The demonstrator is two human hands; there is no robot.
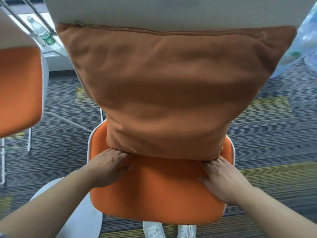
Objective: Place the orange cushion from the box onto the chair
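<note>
The orange cushion (168, 86) stands upright on the chair's orange seat (159, 191), leaning back against the white backrest (171, 9). Its zipper seam runs along the top. My left hand (108, 167) lies flat on the seat with its fingertips at the cushion's lower left corner. My right hand (221, 179) lies flat at the lower right corner, fingertips touching the cushion's bottom edge. Neither hand is wrapped around the cushion. The box is not in view.
A second orange chair (18, 90) with white legs stands at the left. A plastic bottle (41, 31) sits behind it. A clear plastic bag (303, 40) is at the right. Striped carpet (267, 127) surrounds the chair; white shoes (169, 231) show below the seat.
</note>
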